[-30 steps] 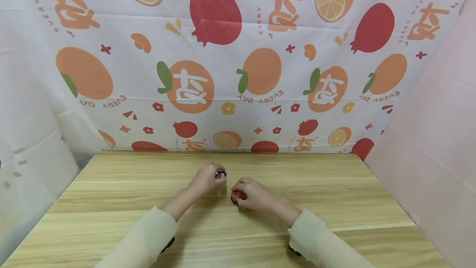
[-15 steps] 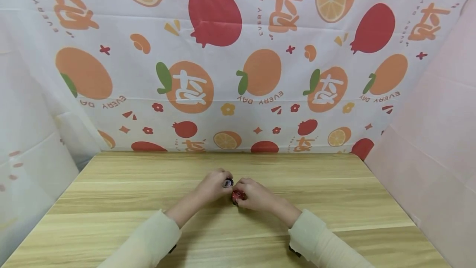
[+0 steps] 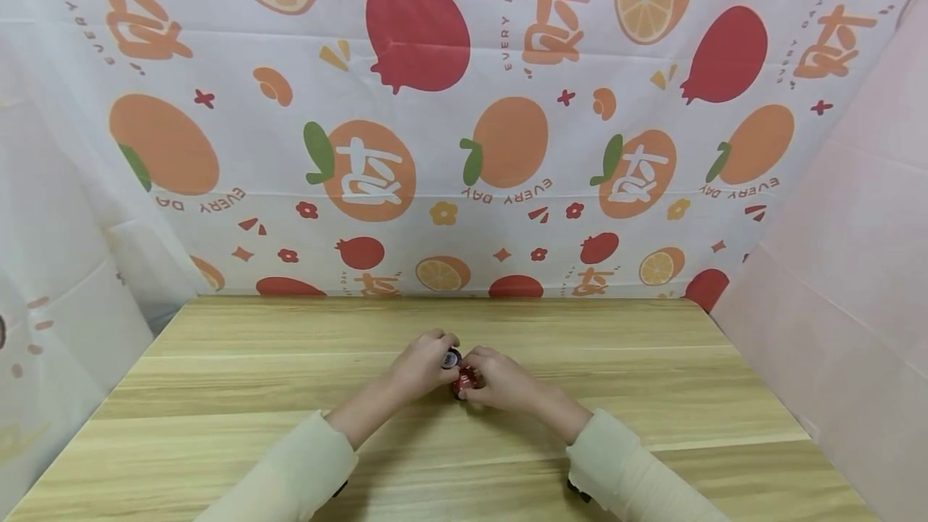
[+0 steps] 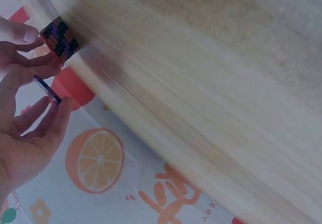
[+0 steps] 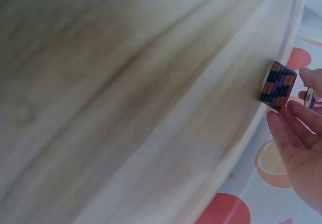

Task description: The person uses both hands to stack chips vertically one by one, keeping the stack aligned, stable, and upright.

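A short stack of poker chips (image 3: 464, 383) stands on the table, its top chip red. In the right wrist view its side shows dark, orange and purple edges on the stack (image 5: 278, 85). My right hand (image 3: 503, 381) holds the stack between thumb and fingers, coming from the right. My left hand (image 3: 420, 366) pinches a single dark purple poker chip (image 3: 451, 358) with a pale centre. In the left wrist view that chip (image 4: 48, 89) is tilted between thumb and fingers, apart from the stack. Fingers partly hide the stack's top.
The wood-grain table (image 3: 254, 377) ends at the back against a fruit-printed cloth (image 3: 442, 176). Pale cloth hangs at the left (image 3: 58, 264) and right (image 3: 848, 264) sides.
My left hand has moved to the right and slightly nearer, carrying the chip up beside the stack. My right hand has stayed almost still at the stack.
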Motion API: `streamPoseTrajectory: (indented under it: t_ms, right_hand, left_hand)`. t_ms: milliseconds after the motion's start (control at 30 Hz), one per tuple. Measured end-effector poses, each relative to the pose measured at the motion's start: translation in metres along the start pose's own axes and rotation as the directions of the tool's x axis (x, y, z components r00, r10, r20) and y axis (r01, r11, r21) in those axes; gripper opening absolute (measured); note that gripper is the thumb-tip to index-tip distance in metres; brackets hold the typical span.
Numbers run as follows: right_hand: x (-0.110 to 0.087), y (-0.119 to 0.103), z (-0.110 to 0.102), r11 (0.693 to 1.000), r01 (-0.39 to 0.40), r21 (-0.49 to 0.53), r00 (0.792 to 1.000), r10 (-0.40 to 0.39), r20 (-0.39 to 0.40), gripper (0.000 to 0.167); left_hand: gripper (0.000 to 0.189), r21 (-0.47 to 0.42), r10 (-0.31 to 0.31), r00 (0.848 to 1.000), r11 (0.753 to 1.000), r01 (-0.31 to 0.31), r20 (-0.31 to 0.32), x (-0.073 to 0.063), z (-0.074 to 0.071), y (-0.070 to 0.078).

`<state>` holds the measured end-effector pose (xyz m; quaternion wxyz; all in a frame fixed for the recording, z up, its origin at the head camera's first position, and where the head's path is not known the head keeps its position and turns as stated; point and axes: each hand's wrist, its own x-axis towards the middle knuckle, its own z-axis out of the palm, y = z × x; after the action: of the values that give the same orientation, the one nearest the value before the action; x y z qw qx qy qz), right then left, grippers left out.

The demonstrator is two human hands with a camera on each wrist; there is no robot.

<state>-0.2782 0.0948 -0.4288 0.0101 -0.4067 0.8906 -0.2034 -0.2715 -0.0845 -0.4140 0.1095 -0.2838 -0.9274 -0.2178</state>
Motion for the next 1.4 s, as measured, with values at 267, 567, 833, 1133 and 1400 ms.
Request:
streamPoseTrajectory:
  t_ms: [267, 567, 833, 1133, 1400]
  right_hand:
    - [-0.006, 0.009, 0.0, 0.999, -0.02, 0.041, 0.999, 0.021, -0.046, 0.024]
    - [-0.007, 0.014, -0.001, 0.993, -0.121, 0.015, 0.982, 0.122, -0.142, 0.021]
    - [-0.007, 0.014, 0.0, 0.982, -0.188, 0.001, 0.966, 0.185, -0.178, 0.024]
    - [-0.007, 0.014, 0.0, 0.98, -0.199, 0.006, 0.962, 0.196, -0.189, 0.026]
    - [-0.006, 0.014, 0.0, 0.979, -0.202, 0.015, 0.96, 0.201, -0.194, 0.026]
  left_hand:
    - [0.039, 0.026, 0.039, 0.999, 0.999, -0.039, -0.008, -0.001, 0.004, 0.008]
    - [0.053, 0.001, 0.069, 0.996, 0.998, -0.069, 0.047, -0.003, 0.009, 0.017]
    - [0.047, 0.033, 0.088, 0.992, 0.995, -0.091, 0.09, -0.002, 0.013, 0.02]
    - [0.047, 0.058, 0.099, 0.992, 0.993, -0.104, 0.08, -0.002, 0.016, 0.02]
    - [0.044, 0.066, 0.125, 0.989, 0.989, -0.13, 0.074, -0.002, 0.016, 0.022]
